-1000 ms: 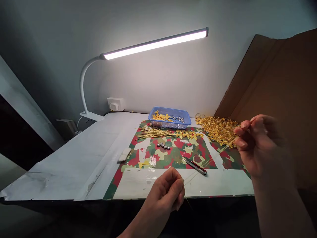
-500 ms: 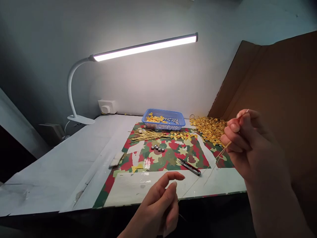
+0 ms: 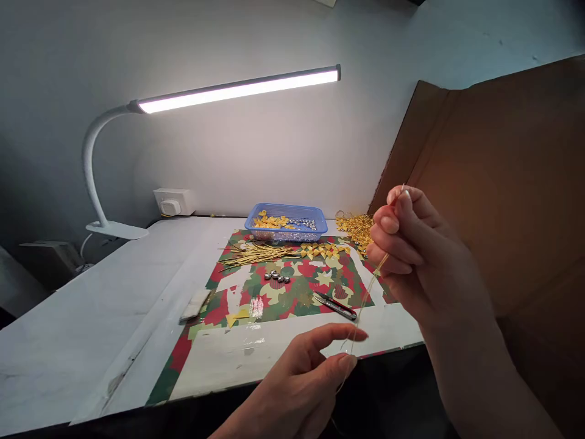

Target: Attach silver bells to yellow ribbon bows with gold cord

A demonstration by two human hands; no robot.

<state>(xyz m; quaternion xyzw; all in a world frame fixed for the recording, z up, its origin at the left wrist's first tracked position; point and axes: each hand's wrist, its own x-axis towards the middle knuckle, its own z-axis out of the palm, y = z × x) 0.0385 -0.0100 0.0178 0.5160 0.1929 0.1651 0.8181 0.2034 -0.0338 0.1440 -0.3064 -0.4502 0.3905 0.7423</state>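
My right hand [image 3: 411, 244] is raised in front of the cardboard, its fingers closed in a pinch on thin pale thread [image 3: 365, 296]. A small pale tip pokes out above the thumb and forefinger. The thread hangs down from the fist toward my left hand [image 3: 315, 372]. That hand is low at the table's front edge, thumb and forefinger apart, with the thread passing between or beside them; whether it touches the skin I cannot tell. Just beyond my left hand lie black thread snips [image 3: 336, 306]. Several silver bells or beads [image 3: 276, 277] sit farther back on the patterned sheet.
A blue basket [image 3: 286, 210] holds yellow bows and silver beads. Before it lie gold strips [image 3: 258, 255] and folded yellow pieces [image 3: 323, 250]. A gold heap [image 3: 356, 230] stands beside cardboard [image 3: 498, 171] at right. The lit lamp [image 3: 242, 89] reaches overhead from the left.
The view has turned slightly right. My left hand has moved up to the hanging thread, its thumb and forefinger spreading. My right hand keeps its pinch.
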